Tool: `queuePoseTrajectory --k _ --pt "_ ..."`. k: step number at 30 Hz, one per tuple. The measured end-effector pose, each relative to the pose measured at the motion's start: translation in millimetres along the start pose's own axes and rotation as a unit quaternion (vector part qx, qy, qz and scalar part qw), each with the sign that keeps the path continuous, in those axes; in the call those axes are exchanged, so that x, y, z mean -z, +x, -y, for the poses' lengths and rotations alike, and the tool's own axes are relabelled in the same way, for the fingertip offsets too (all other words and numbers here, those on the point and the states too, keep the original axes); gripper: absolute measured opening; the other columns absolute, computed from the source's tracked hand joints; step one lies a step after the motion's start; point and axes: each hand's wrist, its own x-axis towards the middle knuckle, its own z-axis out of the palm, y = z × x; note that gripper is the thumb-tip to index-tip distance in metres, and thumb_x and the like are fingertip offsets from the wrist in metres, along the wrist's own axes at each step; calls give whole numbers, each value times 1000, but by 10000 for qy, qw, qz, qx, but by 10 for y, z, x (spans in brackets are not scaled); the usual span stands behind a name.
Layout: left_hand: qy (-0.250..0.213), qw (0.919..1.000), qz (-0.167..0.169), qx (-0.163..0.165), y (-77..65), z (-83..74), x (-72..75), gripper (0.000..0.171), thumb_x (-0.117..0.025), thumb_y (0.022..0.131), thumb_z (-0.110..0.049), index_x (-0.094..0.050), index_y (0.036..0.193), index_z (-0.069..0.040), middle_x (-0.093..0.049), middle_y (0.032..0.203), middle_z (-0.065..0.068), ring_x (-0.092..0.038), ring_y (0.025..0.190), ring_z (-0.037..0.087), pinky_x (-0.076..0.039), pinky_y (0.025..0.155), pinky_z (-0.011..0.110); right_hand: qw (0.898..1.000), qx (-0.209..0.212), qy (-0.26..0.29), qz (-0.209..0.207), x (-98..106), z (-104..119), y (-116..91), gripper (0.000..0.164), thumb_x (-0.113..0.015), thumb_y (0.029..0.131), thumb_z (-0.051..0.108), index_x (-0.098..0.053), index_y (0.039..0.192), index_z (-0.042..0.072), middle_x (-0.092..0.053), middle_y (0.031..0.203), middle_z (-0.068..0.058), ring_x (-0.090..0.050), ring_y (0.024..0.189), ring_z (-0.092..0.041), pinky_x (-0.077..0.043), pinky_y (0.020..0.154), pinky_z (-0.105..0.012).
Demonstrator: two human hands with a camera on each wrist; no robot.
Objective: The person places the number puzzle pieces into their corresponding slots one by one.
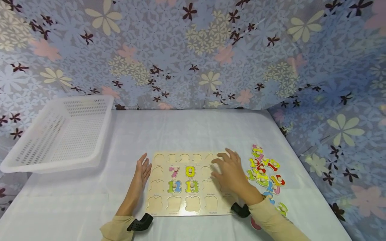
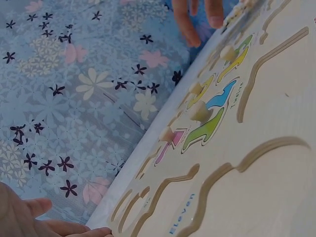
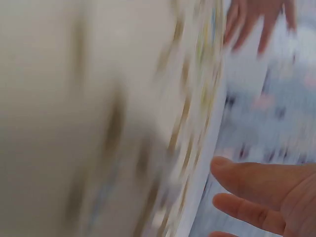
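A wooden number puzzle board (image 1: 183, 160) lies on the table, with the pink 7 (image 1: 174, 171), yellow 8 (image 1: 190, 171), green-and-blue 12 (image 1: 174, 186) and 13 (image 1: 192, 186) in its recesses. My left hand (image 1: 141, 172) is at the board's left edge, fingers extended and holding nothing. Above the board's right side hovers my right hand (image 1: 230, 172), its fingers spread and loosely bent with nothing between them. In the left wrist view, the knobbed 12 (image 2: 210, 116) sits near the empty Eleven recess. The right wrist view is blurred; the right thumb (image 3: 256, 180) stands apart from the fingers.
A loose pile of colourful number pieces (image 1: 262, 170) lies to the right of the board, partly behind the right forearm. At the back left stands a white plastic basket (image 1: 104, 134). A flowered cloth (image 1: 181, 67) hangs behind the white-covered table (image 1: 187, 130).
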Motion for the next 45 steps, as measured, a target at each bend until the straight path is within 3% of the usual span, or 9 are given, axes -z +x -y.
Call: queuePoseTrajectory --k 5,8,14,18,23,27,33,39,45 --pt "20 10000 -17 -5 -9 -9 14 61 -9 105 -44 -3 156 -11 -4 159 21 -13 144 38 -12 117 44 9953 -951 -190 -2 170 -627 27 34 -81 78 19 -72 108 6 -57 123 -23 -30 131 -50 -17 104 -70" --pt "22 10000 -25 -28 -8 -3 20 61 -9 105 -45 -3 156 -10 -4 159 22 -13 144 38 -13 117 45 9919 -1245 -244 -91 262 -962 25 33 -79 79 15 -71 109 3 -57 121 -28 -28 128 -55 -16 101 -73" --pt "-43 9999 9 -145 2 27 20 62 -9 106 -42 -3 156 -7 -3 158 25 -14 143 42 -14 116 47 9898 -1360 -391 -169 378 -1420 0 30 -74 78 -1 -71 108 1 -56 115 -33 -27 124 -61 -16 95 -78" --pt "-204 9998 33 -72 24 31 15 64 -8 105 -45 -2 155 -5 -1 157 27 -12 143 43 -12 116 48 9909 -1167 -646 181 415 -1618 27 48 -72 70 -8 -68 116 3 -52 120 -35 -25 125 -62 -20 94 -78" --pt "-284 9996 55 -38 37 31 0 66 -8 105 -46 -1 155 -5 0 157 27 -12 142 44 -12 117 48 9937 -437 -751 701 436 -1811 67 66 -79 64 -9 -64 126 7 -48 128 -35 -23 128 -61 -27 93 -78" --pt "-121 9998 50 -130 25 33 -12 64 -9 105 -45 -2 156 -7 -2 157 26 -14 142 43 -13 117 48 9932 -198 -548 1012 419 -1902 75 70 -76 64 -14 -64 129 10 -46 131 -33 -20 129 -60 -24 91 -81" --pt "-94 9997 36 -212 24 32 -16 63 -9 105 -44 -2 156 -7 -3 157 26 -14 142 43 -12 117 48 9942 -33 -561 921 362 -1987 80 67 -73 63 -16 -67 124 10 -51 125 -31 -25 127 -61 -26 89 -81" --pt "-33 9998 -12 -176 20 20 -9 63 -9 106 -44 -3 155 -6 -5 158 26 -15 142 42 -14 116 49 9959 -64 -735 531 387 -2009 78 46 -73 71 -9 -69 116 4 -55 118 -32 -37 121 -55 -28 99 -71" --pt "-220 9997 9 -75 40 10 5 66 -8 105 -46 -1 155 -5 -2 157 27 -13 142 43 -12 117 48 9939 -575 -643 683 404 -1977 40 40 -74 81 1 -64 120 -3 -53 122 -31 -27 126 -58 -29 96 -73"
